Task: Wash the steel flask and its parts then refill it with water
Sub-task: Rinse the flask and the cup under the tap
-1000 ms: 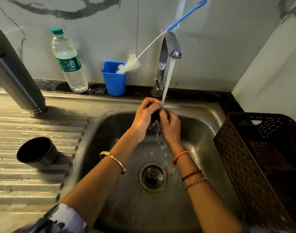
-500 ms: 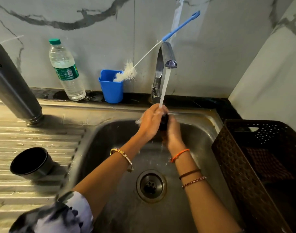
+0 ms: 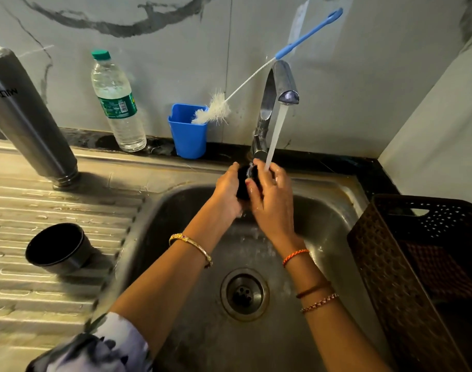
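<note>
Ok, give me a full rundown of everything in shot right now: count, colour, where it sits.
steel flask: 1, grey steel, inverted on the draining board, far left
flask cup: 1, black, on its side on the draining board
small flask part: 1, dark, held between both hands under the water stream
plastic bottle: 1, clear with green cap, on the back ledge
holder cup: 1, blue, on the ledge left of the tap
bottle brush: 1, white bristles, blue handle, leaning in the holder cup
tap: 1, chrome, running
sink: 1, steel, drain in the middle
basket: 1, brown, right of the sink
left hand: grips the part
right hand: grips the part
</note>
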